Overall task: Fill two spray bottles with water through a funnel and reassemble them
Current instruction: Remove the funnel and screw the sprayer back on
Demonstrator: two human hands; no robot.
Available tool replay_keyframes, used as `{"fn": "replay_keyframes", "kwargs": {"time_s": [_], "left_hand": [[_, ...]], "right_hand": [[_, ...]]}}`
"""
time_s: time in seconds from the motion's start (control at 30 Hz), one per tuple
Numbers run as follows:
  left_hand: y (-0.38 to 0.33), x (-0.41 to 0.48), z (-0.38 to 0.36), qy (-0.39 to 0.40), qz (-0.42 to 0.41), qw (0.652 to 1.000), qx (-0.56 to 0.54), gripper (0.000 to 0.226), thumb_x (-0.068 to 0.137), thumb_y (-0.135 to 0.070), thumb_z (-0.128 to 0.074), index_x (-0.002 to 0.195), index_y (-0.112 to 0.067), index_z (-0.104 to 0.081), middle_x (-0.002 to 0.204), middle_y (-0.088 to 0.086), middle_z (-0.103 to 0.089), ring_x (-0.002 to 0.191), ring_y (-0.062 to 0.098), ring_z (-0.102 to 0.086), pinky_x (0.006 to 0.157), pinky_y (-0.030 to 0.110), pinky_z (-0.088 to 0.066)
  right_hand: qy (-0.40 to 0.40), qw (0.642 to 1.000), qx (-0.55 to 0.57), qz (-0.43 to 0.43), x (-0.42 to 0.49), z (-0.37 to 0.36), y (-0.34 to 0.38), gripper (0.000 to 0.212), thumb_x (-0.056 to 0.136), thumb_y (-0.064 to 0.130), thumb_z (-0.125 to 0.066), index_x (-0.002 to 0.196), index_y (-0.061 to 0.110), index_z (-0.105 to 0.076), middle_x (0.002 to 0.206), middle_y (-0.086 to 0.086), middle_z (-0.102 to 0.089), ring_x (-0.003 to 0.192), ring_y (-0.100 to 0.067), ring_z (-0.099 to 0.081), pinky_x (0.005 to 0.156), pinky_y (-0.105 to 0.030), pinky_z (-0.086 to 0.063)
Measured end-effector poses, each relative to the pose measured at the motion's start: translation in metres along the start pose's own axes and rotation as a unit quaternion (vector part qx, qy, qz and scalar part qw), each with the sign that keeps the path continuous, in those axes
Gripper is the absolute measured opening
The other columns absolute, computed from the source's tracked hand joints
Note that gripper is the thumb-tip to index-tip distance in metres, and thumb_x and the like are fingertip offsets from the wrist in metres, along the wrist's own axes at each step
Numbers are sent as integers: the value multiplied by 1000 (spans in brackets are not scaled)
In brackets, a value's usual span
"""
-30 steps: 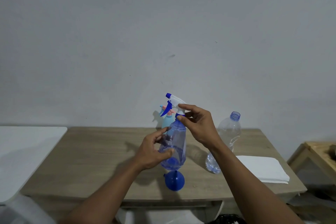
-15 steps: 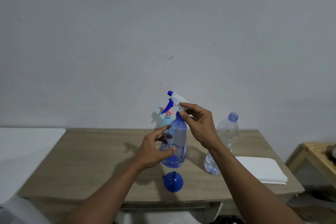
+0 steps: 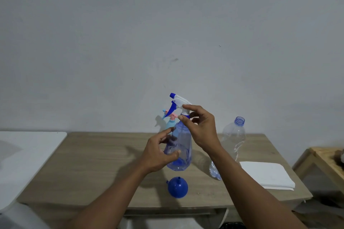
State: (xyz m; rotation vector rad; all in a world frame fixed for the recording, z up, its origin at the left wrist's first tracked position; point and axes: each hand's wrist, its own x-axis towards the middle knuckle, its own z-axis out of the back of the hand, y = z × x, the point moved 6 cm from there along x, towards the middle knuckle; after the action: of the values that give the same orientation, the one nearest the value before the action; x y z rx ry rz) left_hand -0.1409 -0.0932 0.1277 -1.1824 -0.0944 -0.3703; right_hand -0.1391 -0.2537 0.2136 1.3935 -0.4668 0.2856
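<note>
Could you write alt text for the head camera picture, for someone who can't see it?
A person's left hand grips a blue spray bottle while the right hand pinches the neck of its trigger head. On the wooden table are a blue funnel, an uncapped clear bottle and a folded white cloth; a second sprayer stands behind.

Left hand [image 3: 158,151]: bare, thumb and fingers all uncovered.
Right hand [image 3: 202,128]: bare too, knuckles and wrist uncovered.
Left forearm [image 3: 115,199]: bare right down to the bottom edge.
Right forearm [image 3: 245,191]: same again, bare to the edge.
</note>
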Motion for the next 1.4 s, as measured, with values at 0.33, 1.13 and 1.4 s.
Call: {"fn": "replay_keyframes", "kwargs": {"time_s": [0.33, 1.13, 1.4], "left_hand": [[2, 2, 4, -7, 3, 1000, 7, 82, 73, -18, -84, 146, -19, -45, 116, -11, -67, 107, 5, -64, 91, 33, -59], [4, 7, 9, -17, -5, 1000, 11, 83, 71, -21, -84, 145, -25, -47, 110, -12, -66, 103, 12, -65, 82, 25, -60], [2, 8, 9, -12, -3, 1000, 8, 84, 72, -26, -83, 146, -22, -45, 115, -9, -66, 107, 12, -65, 85, 29, -60]], "right_hand": [[-8, 1000, 12, 11, 2, -7, -2, 29, 81, 35, -74, 109, 27, -71, 112, 1, -71, 90, -15, -68, 78, -29, -59], [-6, 998, 70, -4, 0, -8, -2, 23, 92, 13, -67, 115, 15, -69, 115, -4, -70, 99, -4, -69, 76, -20, -59], [-5, 999, 40, 8, 2, -8, -6, 26, 93, 11, -67, 116, 23, -68, 117, 0, -70, 110, -17, -68, 87, -36, -60]]}}
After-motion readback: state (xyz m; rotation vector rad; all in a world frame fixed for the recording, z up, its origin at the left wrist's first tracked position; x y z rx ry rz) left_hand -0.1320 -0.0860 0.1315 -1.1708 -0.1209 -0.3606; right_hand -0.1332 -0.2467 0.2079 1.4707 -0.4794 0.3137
